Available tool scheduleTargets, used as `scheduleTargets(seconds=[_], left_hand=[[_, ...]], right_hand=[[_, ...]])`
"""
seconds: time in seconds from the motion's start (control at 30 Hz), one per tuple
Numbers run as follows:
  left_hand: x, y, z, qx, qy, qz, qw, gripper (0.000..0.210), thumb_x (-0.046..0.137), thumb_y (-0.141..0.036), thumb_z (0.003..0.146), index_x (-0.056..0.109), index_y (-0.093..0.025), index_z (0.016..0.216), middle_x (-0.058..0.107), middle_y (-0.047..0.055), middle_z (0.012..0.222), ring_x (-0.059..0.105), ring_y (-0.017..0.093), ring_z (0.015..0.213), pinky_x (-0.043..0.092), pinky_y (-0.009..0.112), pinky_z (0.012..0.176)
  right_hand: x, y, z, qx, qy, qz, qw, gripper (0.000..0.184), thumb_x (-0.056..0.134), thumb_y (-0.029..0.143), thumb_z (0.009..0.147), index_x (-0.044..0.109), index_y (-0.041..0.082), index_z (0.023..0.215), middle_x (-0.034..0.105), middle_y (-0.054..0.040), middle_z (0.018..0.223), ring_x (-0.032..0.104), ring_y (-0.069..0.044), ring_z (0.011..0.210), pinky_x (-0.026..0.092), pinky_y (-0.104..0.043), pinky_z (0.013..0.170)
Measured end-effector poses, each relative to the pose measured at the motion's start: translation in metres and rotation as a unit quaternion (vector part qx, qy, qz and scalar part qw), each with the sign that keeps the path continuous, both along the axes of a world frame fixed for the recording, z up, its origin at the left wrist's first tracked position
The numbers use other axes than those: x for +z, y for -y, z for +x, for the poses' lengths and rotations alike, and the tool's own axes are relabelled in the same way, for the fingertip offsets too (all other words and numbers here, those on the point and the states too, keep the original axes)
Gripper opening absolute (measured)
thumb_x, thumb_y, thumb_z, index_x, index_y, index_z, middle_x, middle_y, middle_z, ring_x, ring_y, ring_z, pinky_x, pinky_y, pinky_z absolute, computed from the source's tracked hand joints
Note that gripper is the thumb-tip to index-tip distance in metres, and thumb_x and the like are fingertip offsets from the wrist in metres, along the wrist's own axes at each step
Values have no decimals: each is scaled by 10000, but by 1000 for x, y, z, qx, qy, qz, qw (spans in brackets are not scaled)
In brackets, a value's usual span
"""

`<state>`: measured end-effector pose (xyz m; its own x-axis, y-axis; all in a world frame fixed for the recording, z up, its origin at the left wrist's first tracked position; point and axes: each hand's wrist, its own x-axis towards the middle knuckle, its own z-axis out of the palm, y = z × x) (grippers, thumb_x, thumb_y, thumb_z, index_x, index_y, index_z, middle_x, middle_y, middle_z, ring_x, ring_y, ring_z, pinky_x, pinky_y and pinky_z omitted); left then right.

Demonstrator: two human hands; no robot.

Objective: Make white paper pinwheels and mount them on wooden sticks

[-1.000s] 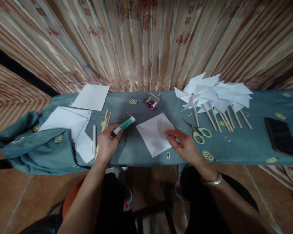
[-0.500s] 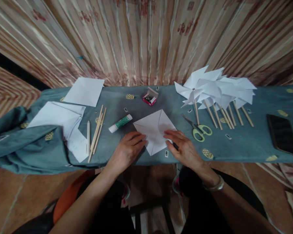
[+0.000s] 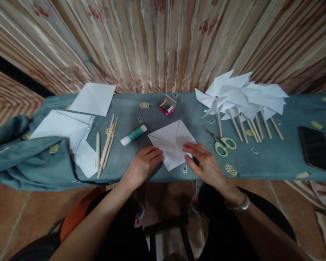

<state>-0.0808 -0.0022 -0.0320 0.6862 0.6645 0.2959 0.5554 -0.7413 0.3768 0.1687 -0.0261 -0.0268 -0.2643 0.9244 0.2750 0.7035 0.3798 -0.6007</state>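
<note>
Watching from afar, I am laying my left hand (image 3: 141, 166) on the lower left edge of the white paper square (image 3: 170, 139); whether it is gripping, I cannot tell. My right hand (image 3: 206, 163) is touching the paper's right part and holding a small dark piece (image 3: 196, 161). The paper is lying on the table (image 3: 133, 107), between glue stick (image 3: 134, 135) and scissors (image 3: 218, 140).

The right hand (image 3: 203, 160) hides most of the dark thing (image 3: 196, 161) it grips and part of the paper (image 3: 171, 143), while bits (image 3: 165, 107) in the box (image 3: 170, 100) beyond are too small to tell.
</note>
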Motion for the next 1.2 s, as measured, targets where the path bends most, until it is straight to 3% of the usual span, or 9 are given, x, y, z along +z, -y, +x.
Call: scheduleTargets(seconds=[0.2,0.5,0.77,0.9,1.2], left_hand=[[-2,0,4,-1,-3,26,1000,206,514,-152,917,668,-152,1054,706,101,1079,624,226,1035,549,393,889],[4,26,27,21,120,-46,991,159,523,-164,915,672,-155,970,719,93,950,673,184,894,582,320,791],[2,24,29,57,155,-86,982,118,559,-149,888,670,-146,925,726,88,929,684,185,868,584,318,784],[1,23,31,69,167,-90,979,111,561,-160,890,671,-154,905,726,79,917,686,176,866,579,303,790],[1,25,27,74,124,-67,987,235,537,-224,919,636,-149,1119,690,86,893,643,194,823,558,338,739]], right_hand=[[6,5,-1,30,1,4,1000,297,551,168,831,640,215,1111,642,-114,1238,579,-269,1163,475,-477,999],[5,14,13,40,-17,-66,997,352,537,107,764,662,230,1069,623,-89,1282,567,-263,1198,454,-485,1022],[-2,12,0,11,-80,-87,993,230,625,260,856,668,260,1082,601,-85,1313,537,-255,1242,420,-472,1061],[-6,7,-11,-2,-122,-106,987,93,625,267,860,701,265,913,536,-61,1387,485,-263,1294,408,-465,1068],[-10,4,-19,-41,-113,-85,989,62,610,234,847,670,232,830,514,-84,1397,483,-275,1287,384,-467,1075]])
